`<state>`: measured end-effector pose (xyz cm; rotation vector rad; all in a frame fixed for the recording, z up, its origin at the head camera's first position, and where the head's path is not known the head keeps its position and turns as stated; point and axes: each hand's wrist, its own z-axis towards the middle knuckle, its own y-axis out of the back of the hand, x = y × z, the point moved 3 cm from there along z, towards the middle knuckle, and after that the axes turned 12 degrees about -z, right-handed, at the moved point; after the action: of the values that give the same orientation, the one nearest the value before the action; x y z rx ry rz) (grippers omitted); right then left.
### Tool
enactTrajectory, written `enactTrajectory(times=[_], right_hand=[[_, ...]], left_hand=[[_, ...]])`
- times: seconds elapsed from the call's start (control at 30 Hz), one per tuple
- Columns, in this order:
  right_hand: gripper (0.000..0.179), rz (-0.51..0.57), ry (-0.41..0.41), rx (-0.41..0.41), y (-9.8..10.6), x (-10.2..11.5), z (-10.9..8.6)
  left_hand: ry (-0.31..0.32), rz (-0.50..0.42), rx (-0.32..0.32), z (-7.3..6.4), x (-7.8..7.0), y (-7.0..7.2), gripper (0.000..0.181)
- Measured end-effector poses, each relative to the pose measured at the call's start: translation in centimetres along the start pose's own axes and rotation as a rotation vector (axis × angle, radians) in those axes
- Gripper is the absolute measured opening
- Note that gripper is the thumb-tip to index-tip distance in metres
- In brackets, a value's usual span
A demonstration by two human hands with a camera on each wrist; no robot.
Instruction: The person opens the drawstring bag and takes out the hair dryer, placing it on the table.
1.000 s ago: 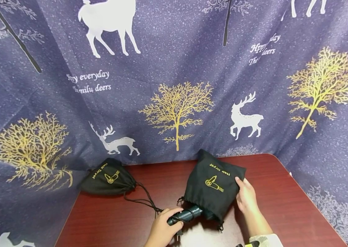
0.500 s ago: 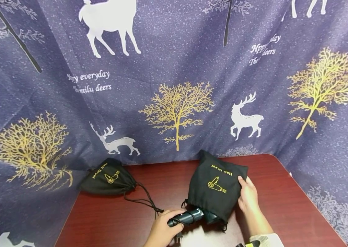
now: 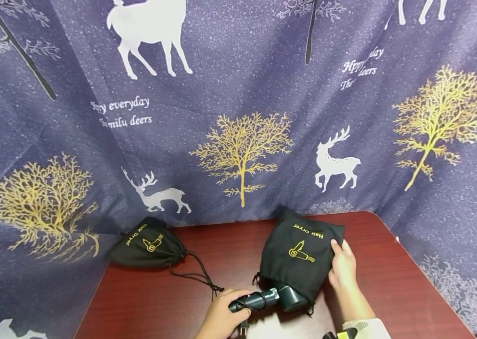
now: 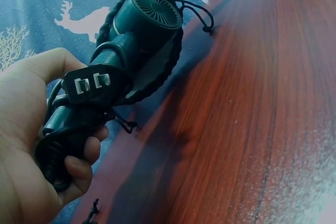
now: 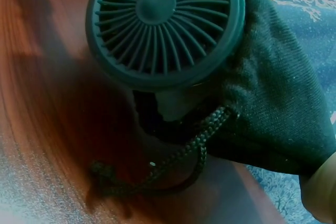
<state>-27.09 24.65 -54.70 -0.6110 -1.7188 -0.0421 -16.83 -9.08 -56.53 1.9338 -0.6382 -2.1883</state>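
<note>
My left hand grips the handle of a dark green hair dryer, its cord wound round the handle. In the left wrist view the two-pronged plug lies against that handle, under the round vented back end. The dryer's head sits at the mouth of a black drawstring bag printed "Hair Dryer", its vented end outside the cloth. My right hand pinches the bag's far right corner. Close up in the right wrist view, the vent grille stands beside the bag's gathered mouth and cord.
A second black "Hair Dryer" bag, drawn closed, lies at the table's back left. Its long drawstrings trail toward my left hand. The reddish-brown table ends at a printed blue-violet cloth behind.
The bag has shifted slightly right with my right hand. More of the hair dryer's head now shows outside the bag's mouth. My left hand has hardly moved.
</note>
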Motion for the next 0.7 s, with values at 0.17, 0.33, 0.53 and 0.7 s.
enactTrajectory(times=[0.17, 0.33, 0.53, 0.7], right_hand=[[0.05, 0.02, 0.034, -0.017, 0.02, 0.23, 0.07], [0.049, 0.027, 0.055, -0.035, 0.22, 0.25, 0.22], [0.048, 0.047, 0.095, -0.046, 0.59, 0.39, 0.41], [0.049, 0.049, 0.12, -0.069, 0.82, 0.63, 0.55]], left_hand=[[-0.01, 0.007, 0.009, -0.12, 0.01, 0.17, 0.036], [-0.004, 0.008, 0.027, -0.23, -0.02, 0.32, 0.036], [-0.012, 0.025, 0.027, -0.29, -0.1, 0.39, 0.036], [-0.017, 0.021, 0.036, -0.24, -0.16, 0.43, 0.035]])
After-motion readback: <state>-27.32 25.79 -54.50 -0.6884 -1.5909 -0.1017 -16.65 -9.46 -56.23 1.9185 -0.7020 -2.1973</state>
